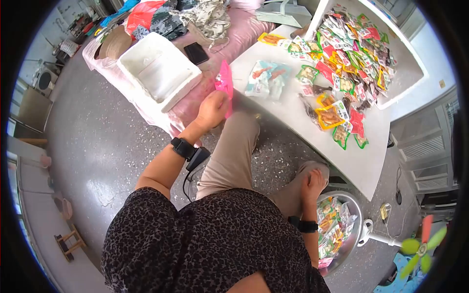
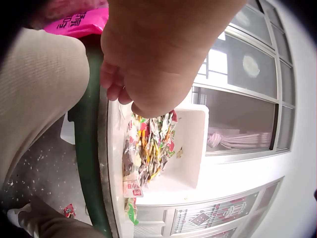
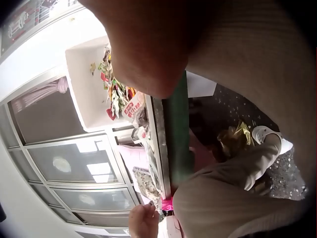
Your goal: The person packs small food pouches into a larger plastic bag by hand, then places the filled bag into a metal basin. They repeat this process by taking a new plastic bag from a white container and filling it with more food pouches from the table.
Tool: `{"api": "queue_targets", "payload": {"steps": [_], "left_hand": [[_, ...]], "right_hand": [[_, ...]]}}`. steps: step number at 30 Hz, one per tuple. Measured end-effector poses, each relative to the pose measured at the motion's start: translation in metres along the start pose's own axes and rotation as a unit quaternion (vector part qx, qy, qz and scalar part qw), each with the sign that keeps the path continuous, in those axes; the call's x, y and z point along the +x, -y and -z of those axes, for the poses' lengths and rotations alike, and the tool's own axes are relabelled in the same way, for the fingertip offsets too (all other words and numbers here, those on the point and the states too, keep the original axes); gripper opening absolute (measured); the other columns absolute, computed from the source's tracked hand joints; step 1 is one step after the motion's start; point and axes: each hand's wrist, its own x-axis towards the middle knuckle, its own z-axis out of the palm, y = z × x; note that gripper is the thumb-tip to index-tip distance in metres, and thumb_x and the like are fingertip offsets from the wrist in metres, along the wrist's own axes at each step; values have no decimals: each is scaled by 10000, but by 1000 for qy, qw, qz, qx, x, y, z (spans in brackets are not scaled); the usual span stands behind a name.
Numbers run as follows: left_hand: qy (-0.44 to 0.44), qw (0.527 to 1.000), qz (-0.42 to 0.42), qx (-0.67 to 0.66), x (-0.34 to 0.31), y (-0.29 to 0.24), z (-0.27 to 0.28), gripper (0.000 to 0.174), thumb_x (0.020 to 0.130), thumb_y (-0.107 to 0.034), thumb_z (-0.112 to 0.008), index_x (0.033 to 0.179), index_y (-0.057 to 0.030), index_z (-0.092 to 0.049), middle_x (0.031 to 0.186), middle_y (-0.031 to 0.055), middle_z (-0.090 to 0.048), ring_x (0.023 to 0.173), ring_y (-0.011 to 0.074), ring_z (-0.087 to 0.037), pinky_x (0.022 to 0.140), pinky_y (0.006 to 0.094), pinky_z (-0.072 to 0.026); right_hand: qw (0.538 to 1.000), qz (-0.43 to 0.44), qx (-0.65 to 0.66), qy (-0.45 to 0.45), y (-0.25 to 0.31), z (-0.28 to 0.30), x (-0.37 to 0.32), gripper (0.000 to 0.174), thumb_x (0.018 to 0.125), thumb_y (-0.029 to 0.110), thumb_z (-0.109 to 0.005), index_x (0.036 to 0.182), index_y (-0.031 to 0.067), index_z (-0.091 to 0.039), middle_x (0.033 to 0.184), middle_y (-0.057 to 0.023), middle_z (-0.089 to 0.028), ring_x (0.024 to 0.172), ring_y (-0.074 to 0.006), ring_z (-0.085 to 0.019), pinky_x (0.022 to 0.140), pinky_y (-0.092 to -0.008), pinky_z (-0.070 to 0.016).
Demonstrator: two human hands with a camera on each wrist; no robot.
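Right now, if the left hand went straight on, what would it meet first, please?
Likely the edge of the white table, just beyond the pink packet that the left hand holds; pale blue packets lie further in. Depth is unclear.

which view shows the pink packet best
The head view: the pink packet shows nearly whole, held up in the left hand beside the white table. The left wrist view catches only a printed strip of it at the top edge; the right wrist view shows just a small pink sliver low down.
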Motion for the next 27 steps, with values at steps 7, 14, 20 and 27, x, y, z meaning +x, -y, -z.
{"api": "queue_targets", "payload": {"steps": [7,14,20,27], "left_hand": [[-130,957,4,258,43,88,72,203,688,-136,-514,866,-41,-538,876,146,-540,832,308,-499,732,376,-405],[142,877,311,338,45,172,106,403,735,-317,-442,1040,-59,-493,1051,195,-494,996,346,-452,842,399,-365],[71,925,250,277,39,186,105,349,783,-308,-371,947,-48,-536,939,207,-534,914,363,-485,795,401,-377],[55,932,222,281,44,215,115,278,737,-237,-428,858,-20,-554,850,210,-556,828,357,-523,729,395,-402]], "right_hand": [[1000,15,-5,3,4,1,5,172,636,128,-550,791,58,-522,887,-84,-552,938,-263,-489,801,-383,-340],[999,1,-36,11,0,1,5,170,626,129,-548,780,62,-526,857,-83,-560,941,-250,-491,800,-377,-341],[1000,-13,-28,8,8,7,8,135,623,116,-536,750,73,-529,836,-78,-562,929,-245,-498,798,-371,-341],[1000,-2,-11,-14,11,11,9,111,617,107,-533,724,78,-525,822,-65,-562,918,-243,-501,786,-372,-340]]}}
